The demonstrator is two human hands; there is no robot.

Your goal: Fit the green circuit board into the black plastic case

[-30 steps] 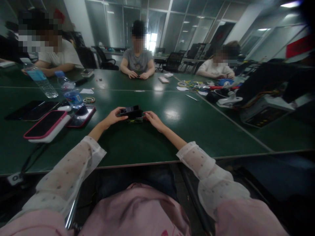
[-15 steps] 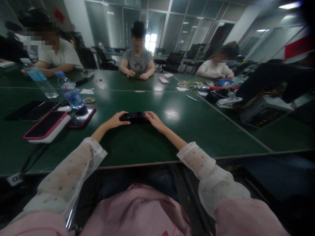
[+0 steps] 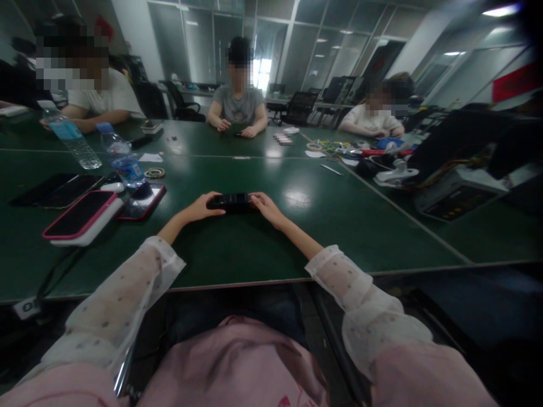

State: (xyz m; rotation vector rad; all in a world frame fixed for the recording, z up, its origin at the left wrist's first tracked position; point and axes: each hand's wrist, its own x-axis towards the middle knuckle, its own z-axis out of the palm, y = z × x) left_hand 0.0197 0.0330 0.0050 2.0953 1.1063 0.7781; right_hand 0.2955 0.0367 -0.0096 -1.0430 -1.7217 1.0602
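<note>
Between my two hands is a black phone-like device [image 3: 231, 202], held sideways low over the green table [image 3: 237, 249], or resting on it; I cannot tell which. Faint marks show on its dark upper face. My left hand [image 3: 202, 207] grips the left end, thumb along the near side and fingers around the far side. At the opposite end, my right hand [image 3: 266, 208] is closed on the corner with its fingers, some of them hidden. Sheer white dotted sleeves cover both forearms.
To the left lie a pink-edged phone [image 3: 80, 215] on a white box, another phone [image 3: 143, 201], dark tablets [image 3: 61, 189] and two water bottles [image 3: 123, 158]. A tape roll [image 3: 154, 173] sits behind. Right are a pen [image 3: 331, 169], wires [image 3: 335, 148] and a metal-cased unit [image 3: 460, 192]. Several people sit opposite.
My hands and the black device stay in place. Across the table, the person in grey has shifted a hand slightly. The view has moved very little.
</note>
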